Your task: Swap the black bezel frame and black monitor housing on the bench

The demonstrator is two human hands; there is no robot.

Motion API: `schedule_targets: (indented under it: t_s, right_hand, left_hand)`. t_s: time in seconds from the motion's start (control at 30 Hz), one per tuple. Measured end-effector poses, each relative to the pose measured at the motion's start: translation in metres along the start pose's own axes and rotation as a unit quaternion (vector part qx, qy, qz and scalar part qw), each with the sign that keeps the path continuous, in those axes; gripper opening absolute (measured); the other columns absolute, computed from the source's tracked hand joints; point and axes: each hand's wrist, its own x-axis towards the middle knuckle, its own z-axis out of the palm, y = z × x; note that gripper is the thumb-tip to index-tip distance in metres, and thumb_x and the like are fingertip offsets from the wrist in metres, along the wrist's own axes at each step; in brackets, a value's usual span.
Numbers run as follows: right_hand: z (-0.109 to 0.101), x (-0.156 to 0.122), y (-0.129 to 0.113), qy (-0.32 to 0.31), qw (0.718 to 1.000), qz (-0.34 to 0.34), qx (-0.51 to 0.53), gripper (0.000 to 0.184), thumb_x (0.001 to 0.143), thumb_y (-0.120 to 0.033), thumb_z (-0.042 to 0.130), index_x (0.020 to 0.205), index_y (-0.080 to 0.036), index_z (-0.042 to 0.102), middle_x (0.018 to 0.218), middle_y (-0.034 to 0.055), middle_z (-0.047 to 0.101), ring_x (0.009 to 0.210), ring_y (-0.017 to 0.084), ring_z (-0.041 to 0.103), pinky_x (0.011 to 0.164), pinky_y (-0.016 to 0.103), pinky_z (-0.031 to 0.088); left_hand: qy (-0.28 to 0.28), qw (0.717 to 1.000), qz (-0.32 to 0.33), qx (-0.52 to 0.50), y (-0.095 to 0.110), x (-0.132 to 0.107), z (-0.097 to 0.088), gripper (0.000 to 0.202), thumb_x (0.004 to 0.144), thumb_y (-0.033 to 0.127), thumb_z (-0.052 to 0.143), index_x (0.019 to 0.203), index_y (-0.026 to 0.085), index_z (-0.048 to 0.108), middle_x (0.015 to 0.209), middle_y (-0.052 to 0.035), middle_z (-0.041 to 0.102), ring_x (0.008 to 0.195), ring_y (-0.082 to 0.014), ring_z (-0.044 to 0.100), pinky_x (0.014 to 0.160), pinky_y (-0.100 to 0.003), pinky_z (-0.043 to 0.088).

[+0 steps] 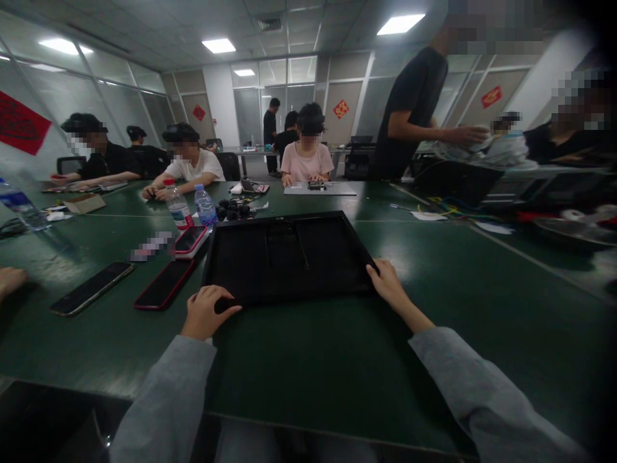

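Observation:
A black rectangular monitor casing [241,257] lies on the green table in front of me, with a raised rim and a recessed section in its middle. At its near left corner my left hand [206,313] curls its fingers over the rim, thumb stretched along the near edge. My right hand [387,283] grips the near right corner, thumb on top and the other fingers partly hidden behind the edge. Both grey sleeves rest near the table's front.
Left of the casing lie a red-edged phone [164,285], a dark phone [92,287] and a pink-cased phone [190,239]. Two bottles [206,204] stand behind them. Another person's hand [11,280] is at the far left. Several people sit or stand around; cables [436,207] lie at right.

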Motion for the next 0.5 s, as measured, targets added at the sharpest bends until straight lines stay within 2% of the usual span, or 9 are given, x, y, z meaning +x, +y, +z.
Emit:
schedule_targets:
  t_s: [0.1, 0.17, 0.3, 0.4, 0.5]
  right_hand:
    - [0.000, 0.000, 0.000, -0.015, 1.000, -0.008, -0.008, 0.042, 0.086, -0.038, 0.044, 0.110, -0.018, 0.071, 0.102, 0.0150, 0.067, 0.103, 0.032, 0.058, 0.098, 0.053, 0.046]
    - [-0.001, 0.001, -0.001, -0.021, 1.000, -0.017, -0.006, 0.041, 0.084, -0.035, 0.045, 0.112, -0.017, 0.070, 0.105, 0.0149, 0.069, 0.103, 0.032, 0.060, 0.098, 0.053, 0.046]
    - [-0.004, 0.001, -0.008, -0.007, 1.000, -0.019, 0.018, 0.041, 0.083, -0.034, 0.048, 0.116, -0.018, 0.068, 0.113, 0.0148, 0.070, 0.107, 0.032, 0.062, 0.101, 0.054, 0.046]
    - [-0.004, 0.001, -0.012, -0.001, 0.999, -0.011, 0.038, 0.041, 0.084, -0.034, 0.048, 0.116, -0.018, 0.067, 0.116, 0.0156, 0.069, 0.109, 0.031, 0.064, 0.103, 0.052, 0.047]
    - [-0.001, 0.001, -0.010, -0.001, 0.999, -0.003, 0.039, 0.042, 0.085, -0.034, 0.046, 0.117, -0.016, 0.066, 0.117, 0.0167, 0.069, 0.110, 0.031, 0.064, 0.103, 0.051, 0.047]
  left_hand:
    - [0.017, 1.000, 0.008, 0.004, -0.002, 0.001, 0.002, 0.025, 0.084, 0.051, 0.069, 0.096, 0.030, 0.073, 0.119, -0.0048, 0.069, 0.121, -0.0291, 0.055, 0.104, -0.054, 0.037]
    - [0.058, 0.998, -0.003, 0.012, -0.006, 0.002, 0.006, 0.030, 0.086, 0.051, 0.065, 0.107, 0.030, 0.072, 0.129, -0.0071, 0.064, 0.127, -0.0305, 0.051, 0.103, -0.053, 0.040]
    - [0.163, 0.982, -0.088, 0.029, -0.020, 0.007, 0.014, 0.057, 0.088, 0.050, 0.060, 0.136, 0.020, 0.057, 0.144, -0.0164, 0.051, 0.132, -0.0343, 0.048, 0.103, -0.052, 0.045]
    - [0.143, 0.981, -0.132, 0.010, -0.030, 0.009, 0.018, 0.062, 0.092, 0.048, 0.053, 0.143, 0.012, 0.050, 0.139, -0.0195, 0.056, 0.127, -0.0322, 0.055, 0.102, -0.046, 0.048]
    - [0.130, 0.979, -0.156, 0.008, -0.034, 0.012, 0.017, 0.054, 0.094, 0.040, 0.050, 0.141, 0.014, 0.054, 0.133, -0.0162, 0.063, 0.118, -0.0288, 0.062, 0.098, -0.041, 0.050]
